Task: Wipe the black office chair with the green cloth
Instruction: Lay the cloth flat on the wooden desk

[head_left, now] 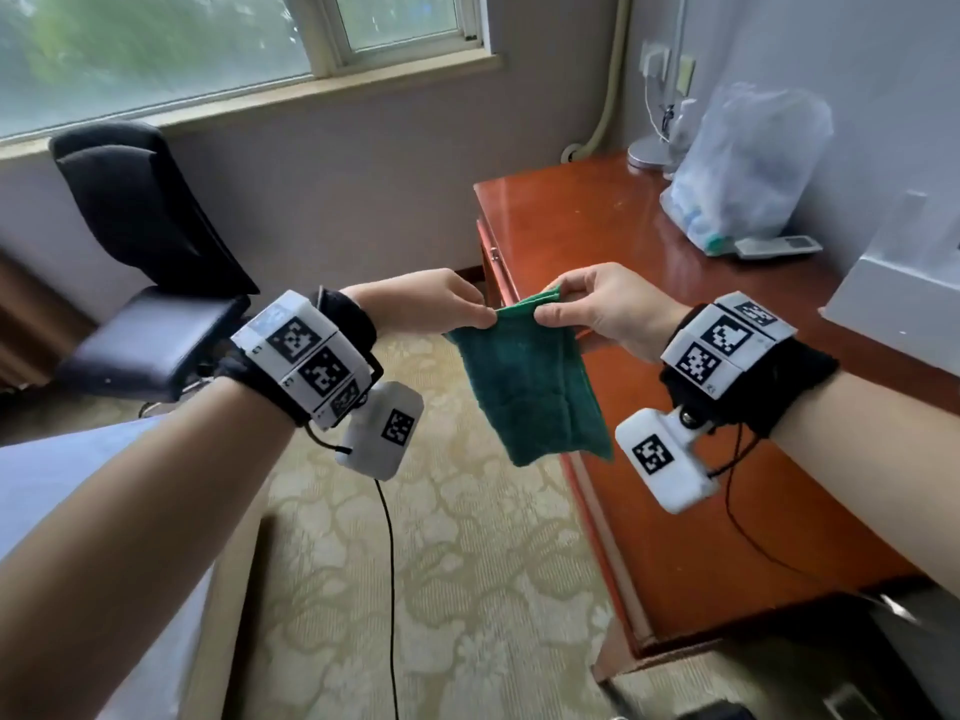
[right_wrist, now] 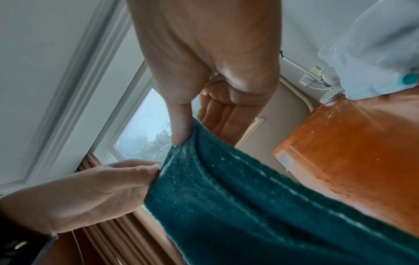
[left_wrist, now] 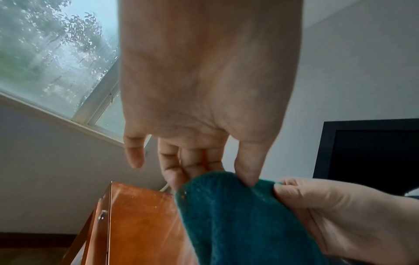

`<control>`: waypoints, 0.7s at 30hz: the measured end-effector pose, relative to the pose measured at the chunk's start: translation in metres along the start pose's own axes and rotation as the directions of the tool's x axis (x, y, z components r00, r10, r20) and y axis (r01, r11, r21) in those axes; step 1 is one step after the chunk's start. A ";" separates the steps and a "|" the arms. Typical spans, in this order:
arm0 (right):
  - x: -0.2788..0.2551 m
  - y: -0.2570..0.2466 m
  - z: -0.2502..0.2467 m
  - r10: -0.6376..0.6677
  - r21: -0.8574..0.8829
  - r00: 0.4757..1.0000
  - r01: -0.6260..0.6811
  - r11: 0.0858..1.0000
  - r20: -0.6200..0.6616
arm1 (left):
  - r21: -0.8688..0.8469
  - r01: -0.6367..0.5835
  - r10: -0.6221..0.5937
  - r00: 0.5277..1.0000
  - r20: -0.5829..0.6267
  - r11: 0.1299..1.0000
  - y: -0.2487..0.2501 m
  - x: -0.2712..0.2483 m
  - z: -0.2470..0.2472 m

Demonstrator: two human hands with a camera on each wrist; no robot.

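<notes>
fuzzy green cloth (head_left: 530, 387) pinched by left hand (head_left: 421, 304), right hand (head_left: 608, 309).

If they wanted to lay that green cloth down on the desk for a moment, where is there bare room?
The desk is bare along its near and left part, from the corner by the cloth back toward the wall. It is crowded at the far right: a plastic bag, a remote, a lamp base and a white box sit there.

We see the cloth (head_left: 530, 387) hanging between both hands, the chair (head_left: 150, 262) left of the left hand (head_left: 426, 304), the desk (head_left: 701, 356) under the right hand (head_left: 602, 309).
</notes>
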State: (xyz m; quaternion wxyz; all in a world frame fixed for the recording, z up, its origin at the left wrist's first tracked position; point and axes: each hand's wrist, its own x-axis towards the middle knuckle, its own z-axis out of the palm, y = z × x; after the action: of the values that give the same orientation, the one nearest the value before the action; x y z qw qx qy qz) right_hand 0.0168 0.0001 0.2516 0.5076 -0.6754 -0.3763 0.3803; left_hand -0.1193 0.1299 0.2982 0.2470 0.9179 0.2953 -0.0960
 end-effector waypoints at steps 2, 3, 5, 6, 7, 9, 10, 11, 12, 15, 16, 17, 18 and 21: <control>-0.006 0.010 -0.023 0.015 -0.029 1.000 -0.015 0.999 -0.022 | 0.008 -0.011 0.011 1.000 -0.001 1.000 0.015 0.009 0.015; -0.008 0.014 -0.033 0.024 -0.042 0.999 -0.025 0.999 -0.030 | 0.010 -0.018 0.018 1.000 -0.007 1.000 0.022 0.012 0.022; -0.013 0.023 -0.049 0.041 -0.050 0.998 -0.043 0.998 -0.038 | 0.006 -0.043 0.043 0.999 -0.004 0.999 0.035 0.019 0.036; -0.015 0.027 -0.055 0.047 -0.056 0.998 -0.049 0.997 -0.037 | 0.000 -0.054 0.054 0.998 0.013 0.999 0.039 0.022 0.042; -0.018 0.030 -0.060 0.051 -0.071 0.998 -0.054 0.996 -0.037 | -0.005 -0.061 0.062 0.997 0.036 0.998 0.043 0.024 0.047; -0.023 0.036 -0.070 0.060 -0.120 0.997 -0.064 0.991 -0.038 | -0.003 -0.072 0.072 0.994 0.085 0.997 0.052 0.030 0.057; -0.025 0.039 -0.075 0.064 -0.150 0.997 -0.069 0.986 -0.042 | 0.001 -0.079 0.078 0.991 0.108 0.997 0.056 0.033 0.061; -0.026 0.042 -0.079 0.066 -0.182 0.997 -0.075 0.980 -0.050 | 0.003 -0.087 0.086 0.988 0.126 0.996 0.058 0.036 0.064; -0.028 0.046 -0.082 0.068 -0.216 0.996 -0.080 0.973 -0.059 | 0.014 -0.100 0.097 0.985 0.140 0.995 0.059 0.038 0.067; -0.034 0.057 -0.092 0.112 -0.272 0.991 -0.127 0.954 -0.071 | 0.049 -0.158 0.146 0.969 0.199 0.986 0.062 0.044 0.074; -0.038 0.060 -0.094 0.138 -0.260 0.989 -0.149 0.954 -0.061 | 0.042 -0.168 0.155 0.961 0.228 0.985 0.062 0.045 0.076; -0.040 0.063 -0.096 0.160 -0.237 0.986 -0.166 0.957 -0.046 | 0.029 -0.177 0.164 0.952 0.258 0.984 0.062 0.046 0.077; -0.043 0.067 -0.099 0.182 -0.211 0.983 -0.184 0.960 -0.029 | 0.014 -0.184 0.172 0.940 0.295 0.983 0.062 0.048 0.078; -0.044 0.077 -0.105 0.275 -0.174 0.960 -0.263 0.949 0.044 | -0.024 -0.179 0.171 0.878 0.448 0.984 0.063 0.057 0.082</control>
State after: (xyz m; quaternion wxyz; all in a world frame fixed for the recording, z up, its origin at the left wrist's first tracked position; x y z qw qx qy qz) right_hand 0.1012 -0.0971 0.2036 0.3795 -0.7471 -0.3282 0.4360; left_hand -0.0382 0.0718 0.2341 0.3078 0.8962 0.1455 -0.2846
